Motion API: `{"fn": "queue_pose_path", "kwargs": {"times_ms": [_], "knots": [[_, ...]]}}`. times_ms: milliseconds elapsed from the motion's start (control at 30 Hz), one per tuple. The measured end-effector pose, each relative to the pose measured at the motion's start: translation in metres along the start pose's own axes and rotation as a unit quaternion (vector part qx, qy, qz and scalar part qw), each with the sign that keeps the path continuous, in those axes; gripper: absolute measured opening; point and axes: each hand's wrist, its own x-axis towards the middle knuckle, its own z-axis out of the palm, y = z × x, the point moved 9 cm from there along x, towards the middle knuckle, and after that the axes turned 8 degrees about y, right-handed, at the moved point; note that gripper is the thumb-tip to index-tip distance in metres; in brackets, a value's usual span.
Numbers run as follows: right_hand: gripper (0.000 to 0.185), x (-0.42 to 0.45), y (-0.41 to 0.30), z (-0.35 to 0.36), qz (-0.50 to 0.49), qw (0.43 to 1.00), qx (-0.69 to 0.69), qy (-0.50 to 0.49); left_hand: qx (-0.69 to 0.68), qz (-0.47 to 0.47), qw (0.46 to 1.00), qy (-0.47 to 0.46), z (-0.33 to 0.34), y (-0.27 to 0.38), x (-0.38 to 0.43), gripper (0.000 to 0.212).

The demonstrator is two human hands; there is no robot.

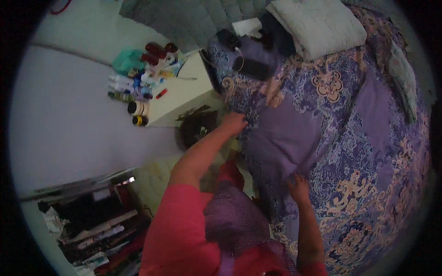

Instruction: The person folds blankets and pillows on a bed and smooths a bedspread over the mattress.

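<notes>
A purple bedsheet [288,132] with pale blue and peach floral patterns covers the bed before me. My left hand [235,123] reaches to the sheet's near-left edge, its fingers touching the cloth; whether they grip it is blurred. Lower and to the right, my right hand [299,188] has its fingers curled on the sheet. Creases in the plain purple cloth run down towards that hand.
A folded white quilt [321,29] and a dark cylindrical object [252,68] lie on the bed. Bottles and jars crowd a white cabinet top [186,89] at left. A dark round object [198,129] stands below it. Cluttered shelves [103,220] fill the lower left.
</notes>
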Motion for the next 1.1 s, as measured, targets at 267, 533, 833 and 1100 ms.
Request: {"fn": "queue_pose_path", "kwargs": {"times_ms": [267,533,833,1100], "knots": [[0.069,0.035,-0.010,-0.005,0.251,0.965,-0.073,-0.010,-0.182,-0.173,0.907,0.339,-0.150,-0.180,0.197,0.028],[0.072,0.023,0.026,0.020,0.310,0.940,-0.116,-0.080,-0.140,-0.042,0.950,0.275,-0.128,-0.248,0.278,0.037],[0.038,0.067,0.008,0.008,0.368,0.925,-0.003,-0.099,0.078,-0.024,0.986,0.147,-0.172,-0.233,0.282,0.021],[0.026,0.055,-0.004,-0.017,0.387,0.920,0.053,0.026,0.034,-0.029,0.984,0.174,-0.152,-0.274,0.297,0.021]]}}
